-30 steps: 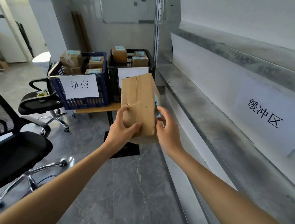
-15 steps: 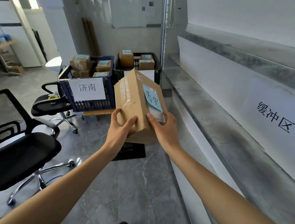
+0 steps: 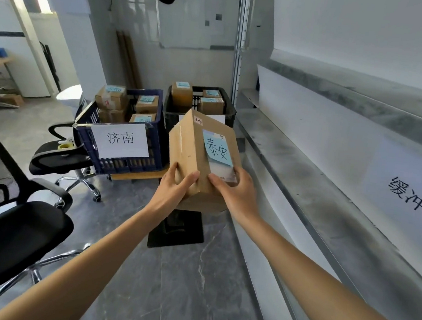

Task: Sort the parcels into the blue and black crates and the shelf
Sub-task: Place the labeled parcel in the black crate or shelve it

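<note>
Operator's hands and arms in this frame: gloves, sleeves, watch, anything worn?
Nothing worn that shows. The left hand and right hand are bare, with no gloves and no rings on the fingers in view. The left arm and right arm are bare up to the frame edge: no sleeves, watch or wristband.

1. The parcel (image 3: 187, 153) is showing smooth, faintly glossy brown cardboard, carrying a matt pale blue paper note (image 3: 217, 149).
2. The blue crate (image 3: 129, 163) and black crate (image 3: 229, 108) are looking like latticed plastic.
3. The shelf (image 3: 316, 193) is looking matt, grey and smudged.
4. The floor (image 3: 182, 284) is gleaming like polished stone.
</note>
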